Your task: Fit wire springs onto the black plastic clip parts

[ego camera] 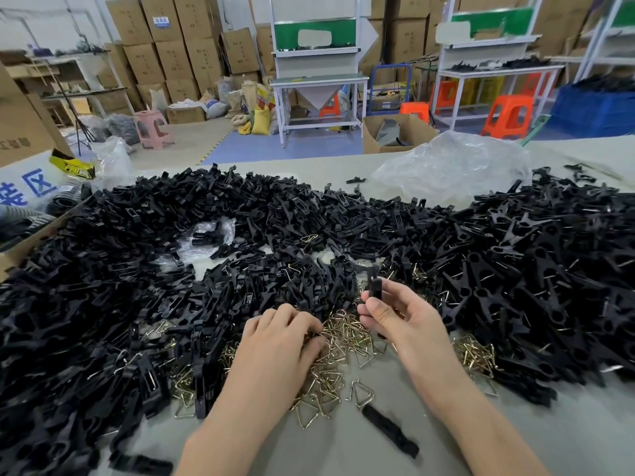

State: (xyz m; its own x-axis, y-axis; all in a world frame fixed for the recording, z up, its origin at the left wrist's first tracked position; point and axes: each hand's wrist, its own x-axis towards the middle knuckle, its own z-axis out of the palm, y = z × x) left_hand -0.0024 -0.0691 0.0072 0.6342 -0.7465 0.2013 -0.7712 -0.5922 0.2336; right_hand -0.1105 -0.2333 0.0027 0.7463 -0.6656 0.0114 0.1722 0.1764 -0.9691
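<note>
Left hand [281, 341] lies palm down, fingers curled; right hand [398, 317] is raised, pinching a black clip part [375, 287].

Bare table [326, 455] is left only at the near centre, where one loose clip part [390, 430] lies. Ahead, passage is blocked by a heap of wire springs [340, 334]; left and right, it is walled in by piles of black clip parts [103, 304].

left hand [278, 338] fingers [302, 322] buried in wire springs [343, 336] | clip part [376, 286] half hidden by right hand [402, 317]
</note>
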